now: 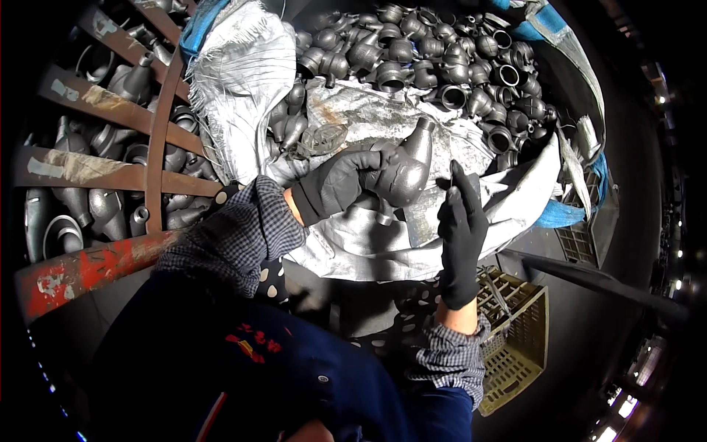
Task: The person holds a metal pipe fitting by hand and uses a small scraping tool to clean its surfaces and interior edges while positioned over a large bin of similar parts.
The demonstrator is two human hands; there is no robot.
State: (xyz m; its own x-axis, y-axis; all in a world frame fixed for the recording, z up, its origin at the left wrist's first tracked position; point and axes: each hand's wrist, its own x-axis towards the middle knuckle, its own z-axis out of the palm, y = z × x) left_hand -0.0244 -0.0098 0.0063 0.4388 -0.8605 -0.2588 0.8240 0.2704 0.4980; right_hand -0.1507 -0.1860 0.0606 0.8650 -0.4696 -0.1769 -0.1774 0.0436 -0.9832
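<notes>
My left hand point(335, 184), in a black glove, is closed around a grey metal casting point(403, 175). The casting has a rounded bulb body and a tapered neck that points up and away from me. To its right is my right hand point(462, 228), also gloved in black, with its fingers stretched upward and apart from the casting. Nothing shows clearly in that hand. Below both hands lies a white woven sack point(353, 254), its cloth dusty and stained. More castings point(401, 50) of similar grey metal are heaped at the sack's far side.
On the left, a brown metal rack point(156, 147) with slats holds several castings, above a chipped red bar point(96, 269). A yellowish plastic crate point(515, 353) stands at lower right. Blue straps point(563, 214) edge the sack, and a dark bar point(589, 280) crosses on the right.
</notes>
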